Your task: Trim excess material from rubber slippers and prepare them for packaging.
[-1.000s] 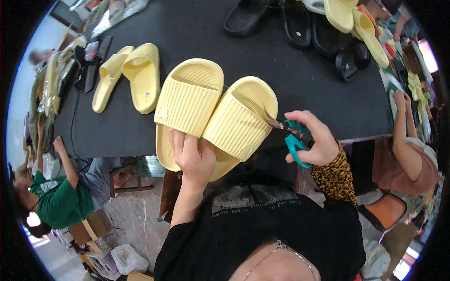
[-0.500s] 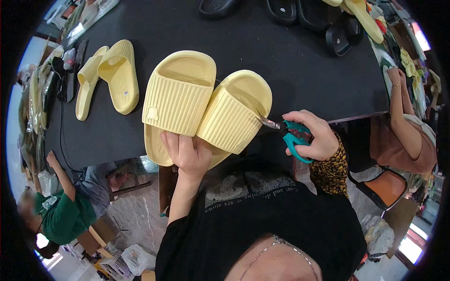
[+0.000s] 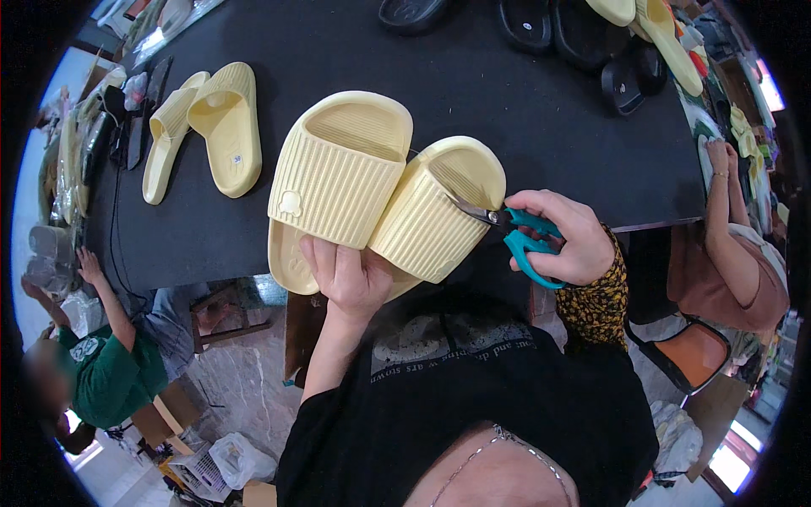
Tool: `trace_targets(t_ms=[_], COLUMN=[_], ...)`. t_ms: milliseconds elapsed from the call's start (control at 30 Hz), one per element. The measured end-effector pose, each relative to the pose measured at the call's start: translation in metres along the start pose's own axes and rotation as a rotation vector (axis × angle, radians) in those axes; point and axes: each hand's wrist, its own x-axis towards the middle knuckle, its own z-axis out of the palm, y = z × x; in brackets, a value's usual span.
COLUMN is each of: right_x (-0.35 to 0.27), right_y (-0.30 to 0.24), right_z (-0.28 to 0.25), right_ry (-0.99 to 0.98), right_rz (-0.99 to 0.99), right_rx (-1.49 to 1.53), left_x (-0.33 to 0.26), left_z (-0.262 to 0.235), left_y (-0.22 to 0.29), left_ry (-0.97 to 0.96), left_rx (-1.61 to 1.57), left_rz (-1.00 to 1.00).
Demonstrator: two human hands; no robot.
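My left hand [image 3: 348,275] is closed on a pair of pale yellow slide slippers, gripping them from below near the straps. The left slipper [image 3: 342,198] has a ribbed strap with a small raised bear-head shape. The right slipper [image 3: 439,221] leans against it, tilted outward. In my right hand [image 3: 574,241] is a pair of scissors [image 3: 528,245] with teal handles, fingers through the loops. Its blades lie across the upper right edge of the right slipper's strap; whether they bite on anything is too small to tell.
Another yellow slipper pair [image 3: 224,135] lies at the left of the black table [image 3: 473,76]. Black slippers [image 3: 583,38] and more yellow ones [image 3: 667,42] are at the far right. Co-workers sit left [image 3: 118,372] and right [image 3: 726,262]. An orange chair [image 3: 693,353] stands beside me.
The scissors' blades have moved further left over the right slipper's strap. The held slippers have shifted slightly right in view. The left co-worker's second hand now shows.
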Motion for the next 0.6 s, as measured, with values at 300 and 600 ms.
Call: trace_targets(t_ms=[300, 600], right_x=[0.0, 0.037], right_y=[-0.004, -0.03], right_z=[-0.001, -0.007], right_ry=[0.032, 0.087], right_rz=[0.021, -0.174], right_rx=[-0.006, -0.363], left_x=[-0.001, -0.001], left_z=[0.0, 0.001], left_y=[-0.001, -0.001], left_ry=[0.005, 0.034], left_rx=[-0.012, -0.004], left_rz=[0.008, 0.048])
